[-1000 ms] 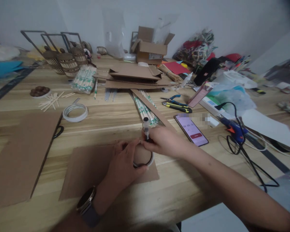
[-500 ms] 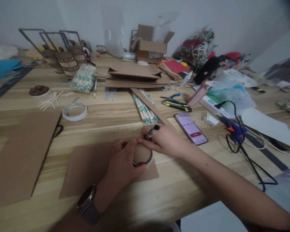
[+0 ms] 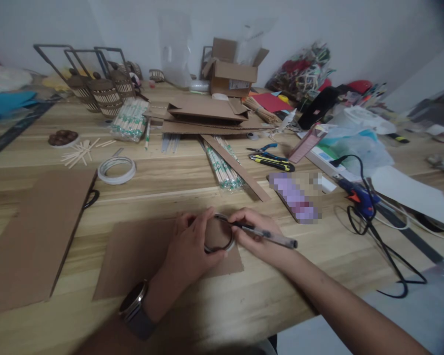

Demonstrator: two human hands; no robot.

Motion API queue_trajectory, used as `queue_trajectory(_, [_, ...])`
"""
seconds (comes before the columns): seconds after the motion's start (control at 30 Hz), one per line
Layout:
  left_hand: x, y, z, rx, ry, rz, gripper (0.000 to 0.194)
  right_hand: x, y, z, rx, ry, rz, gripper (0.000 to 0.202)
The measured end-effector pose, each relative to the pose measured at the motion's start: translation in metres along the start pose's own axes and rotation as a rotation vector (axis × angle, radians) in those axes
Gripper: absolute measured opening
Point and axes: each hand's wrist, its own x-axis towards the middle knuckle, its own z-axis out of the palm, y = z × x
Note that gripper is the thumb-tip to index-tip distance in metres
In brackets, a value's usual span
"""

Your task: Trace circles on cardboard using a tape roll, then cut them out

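A roll of tape (image 3: pixel 232 240), seen as a dark-lined ring, lies flat on a rectangular piece of cardboard (image 3: pixel 129 256). My left hand (image 3: pixel 188 246) grips the roll from its left side, thumb at the near edge and fingers at the far edge. In my right hand (image 3: pixel 257 239) is a pen (image 3: pixel 279 238), its tip end at the right inner edge of the ring and its barrel slanting back to the right. Bare cardboard shows through the middle of the ring.
To the left lie a larger cardboard sheet (image 3: pixel 33 236) and a white tape roll (image 3: pixel 116 171). Beyond my hands are wrapped sticks (image 3: pixel 222 170), a cardboard strip (image 3: pixel 240 170), a utility knife (image 3: pixel 272 163) and a phone (image 3: pixel 294 197). A corded glue gun (image 3: pixel 360 197) lies right.
My right hand has moved from the ring's far right edge down its right side, and the pen has swung from upright to slanting right. My left hand keeps its hold.
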Motion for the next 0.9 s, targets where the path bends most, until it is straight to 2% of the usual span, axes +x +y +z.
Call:
queue_trajectory(0.13, [0.000,0.001,-0.001,0.013,-0.010,-0.003,0.087,-0.001,0.002,0.010,-0.132,-0.030,-0.155,0.015])
queue_trajectory(0.37, [0.000,0.000,-0.002,0.023,0.003,0.022,0.087,-0.001,0.008,0.016,-0.372,-0.008,-0.290,0.017])
queue_trajectory(0.47, [0.000,-0.002,-0.001,0.024,0.007,0.026,0.086,-0.007,0.001,0.012,-0.480,0.024,-0.330,0.014])
queue_trajectory(0.57, [0.000,-0.002,0.000,0.037,0.021,0.028,0.086,-0.014,-0.017,-0.002,-0.519,0.035,-0.288,0.017])
queue_trajectory(0.67, [0.000,-0.001,0.000,0.040,0.018,0.025,0.086,-0.015,-0.033,-0.014,-0.409,0.085,-0.211,0.022])
queue_trajectory(0.73, [0.000,0.000,-0.001,0.038,0.014,0.014,0.085,-0.013,-0.035,-0.015,-0.268,0.127,-0.157,0.019])
queue_trajectory(0.9, [0.001,0.000,-0.002,0.014,0.000,0.001,0.086,-0.007,-0.016,0.010,0.154,0.140,0.083,0.009])
